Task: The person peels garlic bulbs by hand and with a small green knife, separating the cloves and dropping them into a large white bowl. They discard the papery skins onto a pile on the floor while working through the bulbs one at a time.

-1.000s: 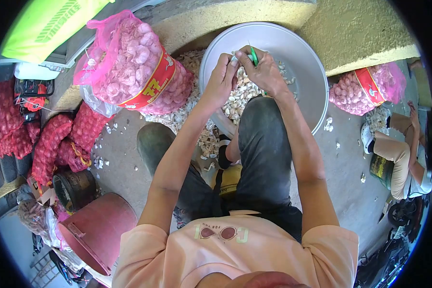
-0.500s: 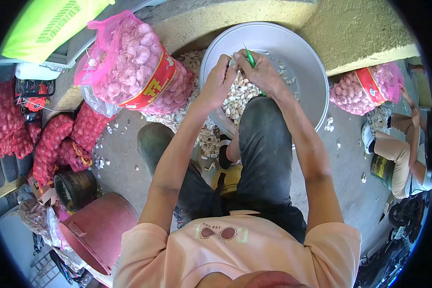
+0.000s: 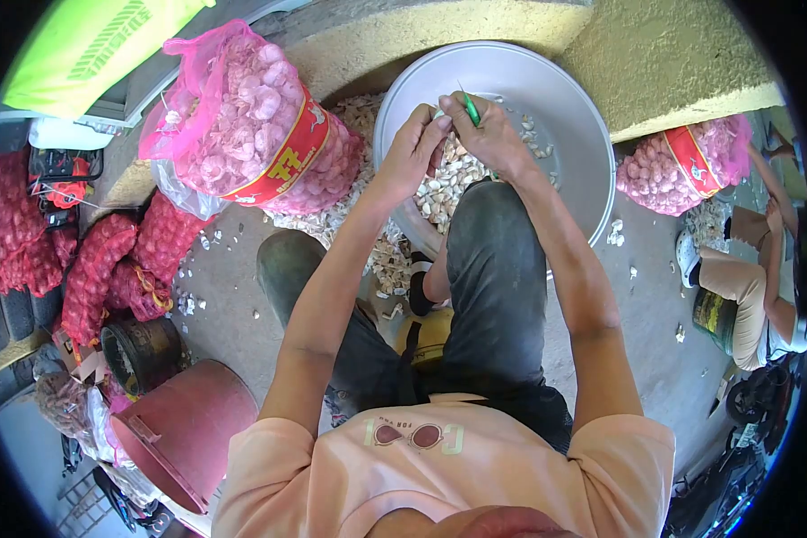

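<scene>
Both hands meet over a wide metal basin (image 3: 547, 90) that holds a heap of garlic cloves (image 3: 446, 184). My right hand (image 3: 489, 139) grips a small green-handled knife (image 3: 470, 108), its blade pointing up and away. My left hand (image 3: 412, 148) pinches a garlic clove (image 3: 438, 117) right against the knife. My dark-trousered knee rises just below the hands and hides the basin's near rim.
A big pink mesh sack of garlic (image 3: 251, 121) stands left of the basin, red mesh sacks (image 3: 108, 260) further left. Peels litter the concrete floor (image 3: 359, 215). A red bucket (image 3: 184, 430) lies at lower left. Another person (image 3: 749, 287) sits at right beside a smaller pink sack (image 3: 681, 166).
My hands stay together over the basin with small working motions; the knife tip has shifted slightly. The seated person's arm at right has moved.
</scene>
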`<action>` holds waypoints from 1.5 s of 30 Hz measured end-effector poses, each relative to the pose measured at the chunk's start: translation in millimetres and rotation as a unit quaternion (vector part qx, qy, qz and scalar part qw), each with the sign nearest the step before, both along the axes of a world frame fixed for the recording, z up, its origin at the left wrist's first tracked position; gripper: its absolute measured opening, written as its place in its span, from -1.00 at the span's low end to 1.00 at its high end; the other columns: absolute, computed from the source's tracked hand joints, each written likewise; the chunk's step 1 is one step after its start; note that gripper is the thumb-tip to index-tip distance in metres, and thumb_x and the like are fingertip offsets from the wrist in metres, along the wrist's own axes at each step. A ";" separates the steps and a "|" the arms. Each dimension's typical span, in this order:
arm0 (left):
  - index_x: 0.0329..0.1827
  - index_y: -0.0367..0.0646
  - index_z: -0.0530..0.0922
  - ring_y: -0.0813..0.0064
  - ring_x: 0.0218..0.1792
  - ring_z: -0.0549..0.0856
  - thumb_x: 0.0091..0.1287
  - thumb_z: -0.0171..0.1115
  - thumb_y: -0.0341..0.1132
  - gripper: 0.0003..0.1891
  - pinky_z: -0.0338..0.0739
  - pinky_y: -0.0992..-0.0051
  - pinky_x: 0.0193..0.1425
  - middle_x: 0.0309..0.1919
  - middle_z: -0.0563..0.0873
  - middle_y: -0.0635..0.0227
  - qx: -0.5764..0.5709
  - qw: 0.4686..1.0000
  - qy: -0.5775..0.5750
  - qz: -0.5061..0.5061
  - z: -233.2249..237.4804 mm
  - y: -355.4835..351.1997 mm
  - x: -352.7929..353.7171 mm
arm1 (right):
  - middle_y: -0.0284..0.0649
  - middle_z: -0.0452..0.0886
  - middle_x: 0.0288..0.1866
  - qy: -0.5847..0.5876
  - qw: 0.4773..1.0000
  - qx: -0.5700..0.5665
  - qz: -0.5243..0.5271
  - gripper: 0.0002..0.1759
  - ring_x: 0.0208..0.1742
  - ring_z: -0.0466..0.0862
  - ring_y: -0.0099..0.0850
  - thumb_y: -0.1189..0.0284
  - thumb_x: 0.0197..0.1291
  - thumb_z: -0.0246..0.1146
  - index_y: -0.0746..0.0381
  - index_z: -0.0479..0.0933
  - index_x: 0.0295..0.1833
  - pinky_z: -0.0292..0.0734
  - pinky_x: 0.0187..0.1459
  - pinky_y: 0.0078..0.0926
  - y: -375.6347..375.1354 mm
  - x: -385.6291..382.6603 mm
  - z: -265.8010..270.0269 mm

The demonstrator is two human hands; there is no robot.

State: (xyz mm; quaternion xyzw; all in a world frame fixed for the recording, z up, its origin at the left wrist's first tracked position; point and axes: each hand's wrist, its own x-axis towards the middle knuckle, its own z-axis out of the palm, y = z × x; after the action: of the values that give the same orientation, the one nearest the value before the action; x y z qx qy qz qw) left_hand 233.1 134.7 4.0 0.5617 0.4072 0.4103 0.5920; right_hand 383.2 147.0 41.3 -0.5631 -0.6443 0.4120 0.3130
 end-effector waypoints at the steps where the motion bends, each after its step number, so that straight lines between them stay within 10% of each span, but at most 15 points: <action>1: -0.26 -0.15 0.34 0.73 -0.68 0.35 0.54 -0.05 -0.05 -0.66 0.25 0.65 -0.65 -0.65 0.35 0.50 0.001 1.000 0.000 0.001 -0.6 0.2 1.3 | -0.27 0.41 -0.57 0.009 1.000 -0.003 -0.010 -0.56 -0.46 0.38 -0.52 0.10 0.43 0.08 0.29 0.54 -0.23 0.34 -0.35 -0.45 0.0 -0.5 0.6; 10: -0.19 -0.13 0.29 0.69 -0.58 0.36 0.57 -0.16 -0.05 -0.68 0.32 0.61 -0.53 -0.55 0.36 0.47 0.071 0.996 0.058 -0.004 2.3 -5.1 5.2 | -0.14 0.63 -0.43 0.100 0.986 -0.128 -0.042 -0.46 -0.32 0.54 -0.42 0.01 0.38 0.09 0.33 0.59 -0.08 0.49 -0.16 -0.35 6.0 2.9 -9.4; 22: -0.26 -0.09 0.35 0.68 -0.58 0.39 0.55 -0.15 0.05 -0.61 0.39 0.62 -0.54 -0.55 0.34 0.49 -0.074 0.992 -0.084 0.060 -3.4 3.7 2.7 | -0.11 0.65 -0.43 -0.037 0.999 -0.025 0.016 -0.48 -0.34 0.60 -0.40 0.00 0.37 0.13 0.31 0.57 -0.17 0.52 -0.21 -0.32 -0.9 -4.4 13.6; 32: -0.25 -0.06 0.35 0.73 -0.60 0.32 0.52 -0.07 0.06 -0.63 0.28 0.68 -0.60 -0.54 0.31 0.54 -0.100 0.984 -0.128 0.067 7.7 -2.5 7.6 | -0.19 0.65 -0.43 0.068 0.996 -0.014 0.050 -0.59 -0.36 0.57 -0.50 0.11 0.37 0.17 0.29 0.55 -0.21 0.50 -0.21 -0.42 2.2 4.1 -2.7; 45: -0.24 -0.07 0.32 0.75 -0.56 0.29 0.54 -0.04 -0.05 -0.71 0.26 0.69 -0.52 -0.50 0.29 0.56 -0.021 0.993 -0.116 -0.005 11.4 -5.9 -4.3 | -0.52 0.29 -0.61 0.253 0.960 -0.117 0.033 -0.65 -0.57 0.21 -0.71 0.17 0.38 0.18 0.18 0.54 -0.38 0.10 -0.58 -0.62 -4.7 0.1 8.2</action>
State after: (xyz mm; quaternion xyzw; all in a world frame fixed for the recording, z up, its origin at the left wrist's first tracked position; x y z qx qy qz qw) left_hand 228.8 128.8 15.4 0.5001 0.3414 0.4609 0.6488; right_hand 383.3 142.3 49.5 -0.4518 -0.5098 0.6233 0.3840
